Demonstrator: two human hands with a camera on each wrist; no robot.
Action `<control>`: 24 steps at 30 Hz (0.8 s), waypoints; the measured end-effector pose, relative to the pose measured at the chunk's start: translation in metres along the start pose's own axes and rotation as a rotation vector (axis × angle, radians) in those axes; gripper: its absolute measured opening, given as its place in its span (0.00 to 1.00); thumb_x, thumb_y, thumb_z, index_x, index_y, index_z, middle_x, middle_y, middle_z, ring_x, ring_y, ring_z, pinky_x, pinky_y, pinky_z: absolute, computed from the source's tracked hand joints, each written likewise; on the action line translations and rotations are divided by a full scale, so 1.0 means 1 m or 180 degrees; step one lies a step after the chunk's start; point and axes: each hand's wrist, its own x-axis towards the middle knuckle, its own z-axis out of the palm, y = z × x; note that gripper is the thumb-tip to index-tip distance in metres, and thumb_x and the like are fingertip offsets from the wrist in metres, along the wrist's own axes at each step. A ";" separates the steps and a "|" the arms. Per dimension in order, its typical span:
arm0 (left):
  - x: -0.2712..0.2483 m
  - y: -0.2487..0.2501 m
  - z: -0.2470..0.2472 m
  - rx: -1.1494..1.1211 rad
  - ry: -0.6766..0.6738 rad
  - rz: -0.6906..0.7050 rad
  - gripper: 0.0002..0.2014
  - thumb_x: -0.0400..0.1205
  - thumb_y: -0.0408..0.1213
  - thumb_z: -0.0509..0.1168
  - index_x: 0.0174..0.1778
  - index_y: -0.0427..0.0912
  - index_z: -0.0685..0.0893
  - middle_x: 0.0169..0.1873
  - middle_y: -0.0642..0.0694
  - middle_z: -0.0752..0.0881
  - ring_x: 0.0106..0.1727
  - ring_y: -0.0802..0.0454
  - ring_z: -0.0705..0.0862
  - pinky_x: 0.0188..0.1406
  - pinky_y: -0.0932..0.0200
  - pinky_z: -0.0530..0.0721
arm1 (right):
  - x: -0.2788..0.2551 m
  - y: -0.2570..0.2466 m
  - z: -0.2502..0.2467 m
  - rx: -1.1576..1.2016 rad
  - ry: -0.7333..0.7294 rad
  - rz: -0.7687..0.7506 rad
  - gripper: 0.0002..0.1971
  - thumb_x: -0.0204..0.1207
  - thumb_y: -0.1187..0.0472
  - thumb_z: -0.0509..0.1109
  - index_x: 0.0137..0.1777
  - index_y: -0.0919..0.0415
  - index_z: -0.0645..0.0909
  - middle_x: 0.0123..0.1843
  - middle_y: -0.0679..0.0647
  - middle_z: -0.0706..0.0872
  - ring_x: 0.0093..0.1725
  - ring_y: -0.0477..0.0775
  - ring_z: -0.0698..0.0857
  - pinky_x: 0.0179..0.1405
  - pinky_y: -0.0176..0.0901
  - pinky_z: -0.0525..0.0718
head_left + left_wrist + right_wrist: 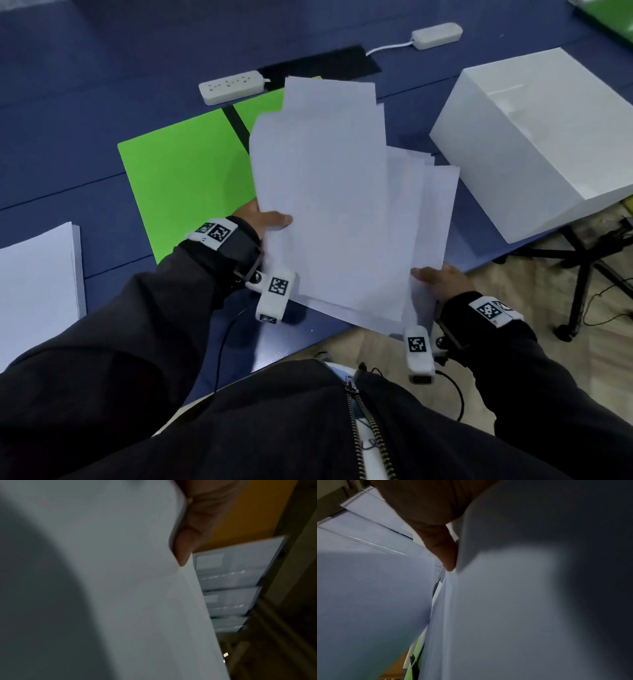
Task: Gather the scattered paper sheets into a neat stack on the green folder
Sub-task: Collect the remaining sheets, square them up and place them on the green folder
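Left hand (265,219) and right hand (442,279) grip fanned paper sheets (335,205); square edges, then lower onto green folder (185,171), left.

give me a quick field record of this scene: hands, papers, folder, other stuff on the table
left hand: grips the sheets' left edge, thumb on top
right hand: grips the near right corner
paper sheets: fanned, uneven, held above the table
green folder: flat on the blue table, partly under the sheets
other: white box, two power strips, separate paper stack
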 end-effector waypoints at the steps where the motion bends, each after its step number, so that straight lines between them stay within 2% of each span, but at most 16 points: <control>1: 0.006 -0.010 -0.003 0.0332 0.0059 0.0032 0.42 0.49 0.42 0.75 0.61 0.28 0.79 0.52 0.35 0.87 0.51 0.45 0.86 0.56 0.46 0.83 | 0.002 0.002 -0.001 -0.0022 0.0043 -0.0007 0.08 0.69 0.66 0.73 0.45 0.69 0.80 0.38 0.64 0.87 0.33 0.60 0.81 0.30 0.40 0.79; 2: 0.006 -0.017 -0.002 0.0477 0.0040 0.0068 0.49 0.45 0.47 0.74 0.63 0.26 0.78 0.58 0.31 0.84 0.57 0.41 0.84 0.61 0.43 0.81 | 0.003 0.005 0.000 -0.0008 0.0033 -0.0020 0.10 0.70 0.66 0.73 0.48 0.71 0.80 0.41 0.65 0.85 0.33 0.60 0.81 0.30 0.40 0.80; 3: 0.011 -0.029 -0.002 0.0842 -0.0011 0.0051 0.52 0.43 0.50 0.73 0.64 0.26 0.78 0.61 0.30 0.83 0.60 0.39 0.83 0.64 0.42 0.80 | 0.007 0.008 -0.001 0.0036 -0.0005 0.0013 0.11 0.68 0.65 0.74 0.48 0.71 0.81 0.42 0.67 0.85 0.35 0.62 0.82 0.33 0.40 0.81; 5: 0.008 -0.030 0.007 0.1408 -0.0123 -0.0073 0.49 0.47 0.50 0.77 0.65 0.29 0.78 0.63 0.32 0.82 0.64 0.38 0.81 0.66 0.42 0.78 | 0.007 0.007 -0.001 0.0047 0.0030 0.0050 0.18 0.56 0.57 0.78 0.42 0.67 0.83 0.44 0.67 0.86 0.41 0.64 0.84 0.44 0.49 0.81; 6: 0.011 -0.034 0.010 0.1578 -0.0067 -0.0170 0.48 0.51 0.48 0.80 0.67 0.31 0.76 0.64 0.34 0.81 0.66 0.38 0.80 0.68 0.43 0.76 | 0.016 0.012 -0.002 0.0054 0.0033 0.0071 0.18 0.51 0.53 0.76 0.39 0.63 0.83 0.45 0.65 0.85 0.44 0.63 0.83 0.48 0.53 0.80; 8: 0.010 -0.037 0.019 0.1844 0.0156 -0.0128 0.51 0.56 0.46 0.82 0.74 0.34 0.68 0.70 0.37 0.76 0.72 0.40 0.75 0.72 0.45 0.72 | 0.020 0.016 -0.004 0.0052 0.0008 0.0151 0.15 0.52 0.49 0.73 0.36 0.55 0.79 0.46 0.60 0.83 0.49 0.62 0.82 0.59 0.56 0.81; 10: 0.006 -0.036 0.031 0.1851 0.0259 0.0081 0.56 0.59 0.48 0.82 0.79 0.35 0.58 0.75 0.38 0.69 0.76 0.42 0.69 0.76 0.46 0.66 | 0.023 0.019 -0.005 0.0168 0.0043 0.0254 0.15 0.57 0.44 0.72 0.38 0.52 0.78 0.45 0.55 0.82 0.51 0.61 0.80 0.67 0.62 0.78; 12: 0.002 -0.032 0.045 0.1924 0.0185 0.0026 0.53 0.68 0.43 0.78 0.81 0.35 0.50 0.78 0.38 0.62 0.79 0.43 0.63 0.78 0.48 0.63 | 0.032 0.026 -0.009 0.0211 0.0083 0.0213 0.24 0.55 0.37 0.75 0.41 0.55 0.82 0.45 0.52 0.86 0.51 0.60 0.84 0.68 0.63 0.78; 13: 0.002 -0.032 0.051 0.2124 0.0184 -0.0097 0.50 0.73 0.41 0.74 0.82 0.35 0.48 0.79 0.37 0.60 0.80 0.43 0.63 0.77 0.49 0.63 | 0.039 0.032 -0.011 0.0245 0.0097 0.0204 0.32 0.49 0.32 0.78 0.43 0.57 0.85 0.47 0.53 0.89 0.52 0.60 0.86 0.66 0.63 0.79; 15: -0.002 -0.032 0.061 0.2635 0.0152 -0.0256 0.42 0.77 0.41 0.69 0.81 0.36 0.51 0.77 0.35 0.61 0.76 0.39 0.67 0.71 0.49 0.68 | 0.041 0.034 -0.010 0.0209 0.0067 0.0121 0.41 0.40 0.27 0.79 0.48 0.57 0.88 0.49 0.53 0.91 0.52 0.62 0.88 0.63 0.64 0.81; 16: -0.004 -0.033 0.064 0.2839 0.0070 -0.0251 0.38 0.78 0.41 0.68 0.78 0.36 0.55 0.75 0.35 0.63 0.72 0.38 0.71 0.67 0.49 0.71 | 0.037 0.032 -0.010 0.0150 0.0035 0.0016 0.40 0.41 0.29 0.80 0.48 0.57 0.88 0.49 0.53 0.92 0.53 0.63 0.88 0.63 0.65 0.81; 18: -0.007 -0.034 0.068 0.3219 -0.0079 -0.0230 0.32 0.78 0.43 0.67 0.73 0.35 0.62 0.70 0.35 0.65 0.65 0.37 0.76 0.60 0.50 0.75 | 0.020 0.021 -0.004 0.0009 0.0018 -0.0124 0.31 0.46 0.39 0.82 0.46 0.60 0.87 0.49 0.56 0.91 0.52 0.65 0.88 0.62 0.66 0.81; 20: -0.006 -0.035 0.068 0.3443 -0.0191 -0.0234 0.31 0.77 0.47 0.66 0.71 0.35 0.63 0.69 0.36 0.65 0.64 0.37 0.76 0.60 0.51 0.75 | 0.003 0.011 0.002 -0.0194 0.0069 -0.0212 0.23 0.52 0.49 0.80 0.45 0.62 0.86 0.49 0.60 0.90 0.51 0.66 0.88 0.59 0.63 0.84; 22: -0.004 -0.033 0.067 0.3612 -0.0298 -0.0240 0.28 0.77 0.51 0.65 0.66 0.38 0.68 0.67 0.36 0.67 0.63 0.38 0.76 0.58 0.53 0.75 | 0.000 0.007 0.002 -0.0304 0.0044 -0.0349 0.15 0.64 0.59 0.78 0.48 0.67 0.84 0.49 0.60 0.88 0.47 0.63 0.86 0.48 0.47 0.86; 23: -0.002 -0.032 0.066 0.3663 -0.0323 -0.0267 0.24 0.77 0.52 0.65 0.61 0.40 0.71 0.65 0.37 0.68 0.60 0.39 0.76 0.56 0.54 0.75 | -0.001 0.007 0.001 -0.0365 0.0070 -0.0441 0.11 0.69 0.65 0.75 0.50 0.69 0.83 0.48 0.60 0.87 0.45 0.60 0.84 0.39 0.37 0.84; 24: 0.001 -0.030 0.065 0.3669 -0.0314 -0.0305 0.20 0.77 0.54 0.64 0.53 0.41 0.73 0.64 0.37 0.70 0.56 0.40 0.77 0.53 0.54 0.75 | 0.000 0.007 -0.002 -0.0417 0.0111 -0.0529 0.09 0.72 0.69 0.72 0.51 0.70 0.83 0.46 0.59 0.85 0.43 0.58 0.82 0.32 0.32 0.81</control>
